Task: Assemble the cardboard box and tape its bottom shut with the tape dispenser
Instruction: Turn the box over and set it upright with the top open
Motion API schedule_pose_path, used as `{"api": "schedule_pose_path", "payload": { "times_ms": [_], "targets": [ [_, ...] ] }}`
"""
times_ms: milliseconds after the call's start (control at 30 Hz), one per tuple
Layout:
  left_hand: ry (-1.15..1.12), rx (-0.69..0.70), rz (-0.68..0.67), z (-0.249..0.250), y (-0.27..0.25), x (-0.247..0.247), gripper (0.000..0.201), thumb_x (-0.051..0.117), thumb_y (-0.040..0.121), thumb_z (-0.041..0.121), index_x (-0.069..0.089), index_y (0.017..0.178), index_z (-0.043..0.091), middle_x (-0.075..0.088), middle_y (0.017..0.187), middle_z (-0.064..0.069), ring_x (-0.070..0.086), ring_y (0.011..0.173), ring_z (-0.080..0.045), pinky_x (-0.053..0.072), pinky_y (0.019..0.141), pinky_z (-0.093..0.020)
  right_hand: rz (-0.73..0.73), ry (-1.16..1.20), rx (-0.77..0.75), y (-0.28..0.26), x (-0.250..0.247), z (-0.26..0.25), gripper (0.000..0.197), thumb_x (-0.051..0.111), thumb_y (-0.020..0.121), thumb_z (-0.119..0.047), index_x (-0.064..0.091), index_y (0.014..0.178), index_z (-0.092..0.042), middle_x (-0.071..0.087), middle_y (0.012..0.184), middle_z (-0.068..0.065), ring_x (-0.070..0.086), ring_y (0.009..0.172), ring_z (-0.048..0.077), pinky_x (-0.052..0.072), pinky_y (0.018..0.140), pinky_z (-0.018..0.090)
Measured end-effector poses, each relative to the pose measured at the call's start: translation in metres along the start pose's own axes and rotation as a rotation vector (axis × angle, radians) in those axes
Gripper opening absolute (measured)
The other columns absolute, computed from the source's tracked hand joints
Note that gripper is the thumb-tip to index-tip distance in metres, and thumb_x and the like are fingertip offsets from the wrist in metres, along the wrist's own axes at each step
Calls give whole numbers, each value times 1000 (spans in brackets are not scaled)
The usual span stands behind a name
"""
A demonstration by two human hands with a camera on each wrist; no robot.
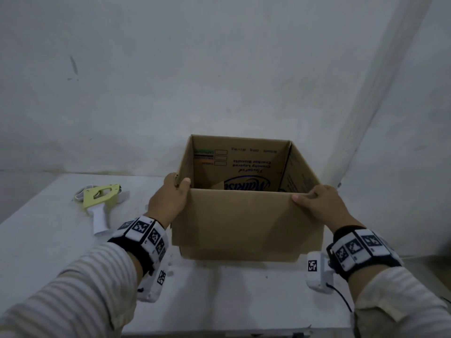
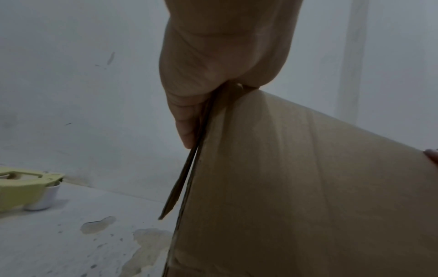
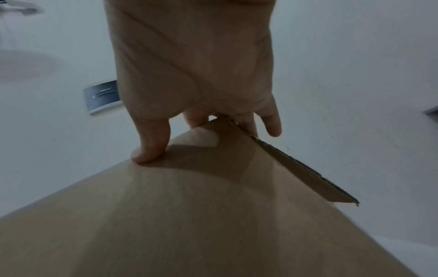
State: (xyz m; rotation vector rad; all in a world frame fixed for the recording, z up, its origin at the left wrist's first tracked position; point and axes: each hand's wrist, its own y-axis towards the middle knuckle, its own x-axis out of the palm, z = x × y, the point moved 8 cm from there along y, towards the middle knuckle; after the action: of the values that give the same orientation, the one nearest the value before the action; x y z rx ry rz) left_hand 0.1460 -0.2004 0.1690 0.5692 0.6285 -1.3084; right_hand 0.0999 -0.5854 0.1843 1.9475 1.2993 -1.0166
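A brown cardboard box (image 1: 246,223) stands squared up and open on top on the white table (image 1: 48,240), printed text showing on its inner walls. My left hand (image 1: 172,195) grips the box's near left top corner, thumb over the rim, fingers along the outside (image 2: 187,120). My right hand (image 1: 314,202) grips the near right top corner, thumb (image 3: 148,150) pressed on the front panel (image 3: 189,215), fingers round the side edge. A yellow tape dispenser (image 1: 101,200) with a white handle lies on the table left of the box; its nose (image 2: 26,187) shows in the left wrist view.
A pale wall (image 1: 219,69) rises right behind the table. The table's near edge (image 1: 219,330) lies just below my wrists. A dark rectangular plate (image 3: 102,96) hangs on the wall seen past my right hand. Stains (image 2: 142,243) mark the tabletop by the box.
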Motion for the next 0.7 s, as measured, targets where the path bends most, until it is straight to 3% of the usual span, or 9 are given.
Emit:
{"api": "schedule_pose_path", "payload": {
  "times_ms": [100,233,433,500,567,633,700],
  "targets": [
    [-11,-13,26,1,1,3,47,31,96,48,38,132,19,55,128,-15,55,112,-37,41,92,-41,25,33,-1,6,1,1,44,65,78,-54,57,95,-14,48,126,15,52,112,32,44,89,37],
    [-40,-38,45,2,6,4,40,28,99,35,37,133,15,56,123,-20,54,108,-38,35,80,-37,59,85,-23,11,5,2,49,66,79,-51,59,101,-8,50,122,16,52,106,31,41,81,33],
    [-109,-47,14,15,16,18,41,26,99,23,32,139,13,53,124,-22,52,97,-34,40,83,-39,102,170,-21,21,5,18,46,68,79,-48,58,104,-11,48,127,12,49,98,25,36,77,29],
    [-136,-43,6,20,19,24,40,26,99,23,33,137,12,52,124,-22,53,104,-37,42,87,-41,118,189,-20,27,3,20,45,69,79,-47,58,104,-11,48,128,13,51,104,27,38,80,31],
    [-144,-41,7,23,23,27,38,25,100,23,34,134,10,52,123,-23,52,100,-36,41,84,-40,122,208,-16,33,3,21,45,69,77,-47,58,104,-12,48,129,14,51,109,30,43,86,36],
    [-144,-40,13,25,28,29,37,24,101,22,35,133,9,52,122,-22,49,94,-32,38,80,-37,116,222,-16,36,3,19,45,69,79,-45,57,106,-12,45,133,15,49,115,31,42,94,39],
    [-149,-50,22,26,34,30,39,23,101,22,34,136,10,51,125,-23,51,102,-35,37,80,-35,102,232,-17,39,4,17,46,68,82,-42,55,111,-10,40,136,15,45,119,31,39,99,38]
  ]
}}
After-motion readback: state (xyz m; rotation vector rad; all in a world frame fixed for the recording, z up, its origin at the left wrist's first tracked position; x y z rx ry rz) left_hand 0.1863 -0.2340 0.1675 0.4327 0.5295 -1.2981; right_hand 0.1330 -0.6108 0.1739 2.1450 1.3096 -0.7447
